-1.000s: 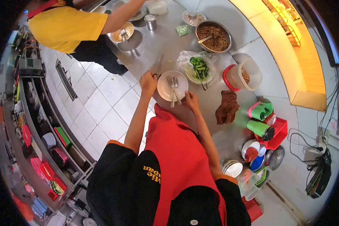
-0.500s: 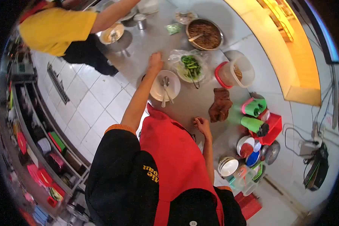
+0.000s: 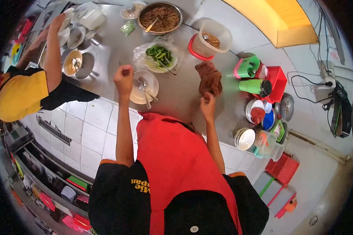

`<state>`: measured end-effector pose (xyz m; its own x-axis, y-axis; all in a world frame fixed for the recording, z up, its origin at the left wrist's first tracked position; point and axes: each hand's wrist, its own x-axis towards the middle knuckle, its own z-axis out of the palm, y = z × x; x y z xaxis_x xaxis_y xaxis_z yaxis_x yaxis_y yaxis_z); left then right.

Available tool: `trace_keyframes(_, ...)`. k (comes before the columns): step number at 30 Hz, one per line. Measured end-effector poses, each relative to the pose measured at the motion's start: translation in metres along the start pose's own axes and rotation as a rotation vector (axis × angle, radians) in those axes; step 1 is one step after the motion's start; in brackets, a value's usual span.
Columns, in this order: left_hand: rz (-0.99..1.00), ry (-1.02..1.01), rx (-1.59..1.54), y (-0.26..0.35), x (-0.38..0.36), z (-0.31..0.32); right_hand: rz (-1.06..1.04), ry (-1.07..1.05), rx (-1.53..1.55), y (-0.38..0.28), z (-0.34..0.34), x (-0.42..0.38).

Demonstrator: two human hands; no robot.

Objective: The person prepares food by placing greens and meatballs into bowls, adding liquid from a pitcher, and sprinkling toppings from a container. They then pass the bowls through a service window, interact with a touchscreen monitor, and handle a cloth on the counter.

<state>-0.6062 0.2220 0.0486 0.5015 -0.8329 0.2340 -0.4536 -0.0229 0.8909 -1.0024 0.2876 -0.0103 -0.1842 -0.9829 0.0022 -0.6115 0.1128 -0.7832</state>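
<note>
My left hand [image 3: 123,81] is raised with curled fingers beside a white plate [image 3: 153,83]; what it holds, if anything, is too small to tell. A fork and a spoon [image 3: 144,83] lie on that plate. At the lower end of a crumpled brown cloth [image 3: 210,78], my right hand [image 3: 208,105] has its fingers pinched on the edge. Leafy greens [image 3: 160,55] sit in a plastic-lined dish above the plate, with tongs at their side. A steel bowl of dark minced food [image 3: 161,18] holds a spoon.
A co-worker in yellow [image 3: 23,94] reaches over bowls at the left. A clear tub with a red rim [image 3: 213,39] stands behind the cloth. Green cups [image 3: 255,87], a red basket [image 3: 277,84] and stacked bowls [image 3: 246,139] are at the right. Metal table [image 3: 176,96].
The view has shifted, with the table contents now further left. My right hand has come up to the cloth; my left hand is raised beside the plate. The co-worker's arm reaches another way.
</note>
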Motion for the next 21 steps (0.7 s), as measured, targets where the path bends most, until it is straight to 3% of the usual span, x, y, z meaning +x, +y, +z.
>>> trace_keyframes(1, -0.016, -0.052, -0.025, 0.013, -0.014, 0.006, -0.008, 0.168, 0.014, -0.021, -0.005, 0.010)
trace_keyframes(5, 0.006, -0.307, -0.131, 0.036, -0.077, 0.054, -0.245, 0.263, -0.275, -0.037, -0.017, 0.052)
trace_keyframes(7, 0.026, -0.577, -0.203, 0.055, -0.103, 0.063, -0.254, 0.116, -0.528, -0.029, -0.013, 0.064)
trace_keyframes(11, 0.050, -0.943, -0.391, 0.071, -0.117, 0.056, -0.146, -0.077, -0.516, 0.010, 0.006, 0.072)
trace_keyframes(14, -0.075, -0.705, -0.450, 0.083, -0.110, 0.025, -0.382, 0.093, -0.548, 0.007, 0.021, 0.060)
trace_keyframes(20, -0.299, -0.306, -0.626, 0.066, -0.088, -0.051, -0.383, 0.108, -0.546, 0.003, 0.033, 0.035)
trace_keyframes(21, -0.210, -0.213, -0.513, 0.060, -0.082, -0.072, -0.367, 0.165, -0.577, 0.005, 0.033, 0.034)
